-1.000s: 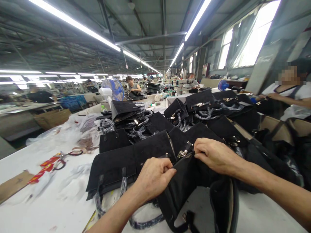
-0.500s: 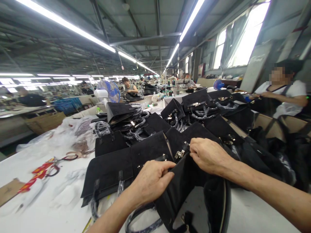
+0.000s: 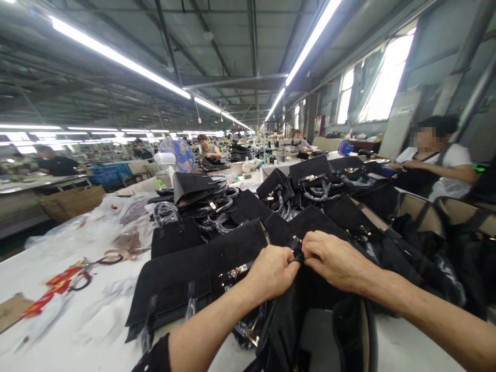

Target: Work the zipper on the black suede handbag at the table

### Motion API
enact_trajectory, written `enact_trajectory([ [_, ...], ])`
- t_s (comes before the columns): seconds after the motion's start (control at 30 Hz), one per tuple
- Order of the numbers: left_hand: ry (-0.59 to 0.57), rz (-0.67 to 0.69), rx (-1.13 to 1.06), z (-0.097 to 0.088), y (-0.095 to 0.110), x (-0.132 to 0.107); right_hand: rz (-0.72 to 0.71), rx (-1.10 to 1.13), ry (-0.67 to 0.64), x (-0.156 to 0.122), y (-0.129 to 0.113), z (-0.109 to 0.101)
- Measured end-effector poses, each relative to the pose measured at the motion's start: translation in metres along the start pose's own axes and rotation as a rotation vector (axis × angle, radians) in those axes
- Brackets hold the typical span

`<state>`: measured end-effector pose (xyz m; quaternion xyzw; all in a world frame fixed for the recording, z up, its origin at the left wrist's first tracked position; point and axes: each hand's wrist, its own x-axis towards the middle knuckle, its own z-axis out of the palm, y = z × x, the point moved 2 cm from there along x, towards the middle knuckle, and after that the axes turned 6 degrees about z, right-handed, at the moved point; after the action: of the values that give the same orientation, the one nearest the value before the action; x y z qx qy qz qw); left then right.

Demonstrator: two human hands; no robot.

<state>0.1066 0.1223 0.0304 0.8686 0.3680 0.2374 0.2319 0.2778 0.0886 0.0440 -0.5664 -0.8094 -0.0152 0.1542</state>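
A black handbag (image 3: 284,320) stands open in front of me on the white table, its inside facing up. My left hand (image 3: 274,269) pinches the bag's upper edge. Close beside it, my right hand (image 3: 329,258) grips the same edge, fingers curled inward. A strip of metal hardware (image 3: 296,243) shows just beyond my fingertips. Left of the bag lies another black handbag (image 3: 170,274), flat, with plastic-wrapped handles (image 3: 190,299) and a metal clasp (image 3: 234,273). My fingers hide the exact spot being held.
Many black handbags (image 3: 310,173) are heaped across the table's far and right side. Scissors (image 3: 87,268), red-yellow packaging (image 3: 58,289) and clear plastic (image 3: 116,212) lie at left. A blue fan (image 3: 180,155) stands behind. A co-worker (image 3: 434,160) sits at right.
My left hand has moved right and up to meet my right hand at the bag's edge, and its fingers have closed there. The view has shifted slightly.
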Motion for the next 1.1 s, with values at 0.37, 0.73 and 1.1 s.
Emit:
enact_trajectory([
  [0.37,0.014,-0.076,-0.056,0.001,0.000,-0.007,0.026,0.121,0.049,-0.009,0.015,-0.005],
  [0.73,-0.047,-0.078,-0.313,0.005,0.001,0.004,0.099,0.118,0.100,-0.009,0.013,-0.001],
  [1.1,0.007,0.008,-0.051,0.007,0.006,0.026,0.134,0.209,0.129,-0.005,0.011,-0.003],
])
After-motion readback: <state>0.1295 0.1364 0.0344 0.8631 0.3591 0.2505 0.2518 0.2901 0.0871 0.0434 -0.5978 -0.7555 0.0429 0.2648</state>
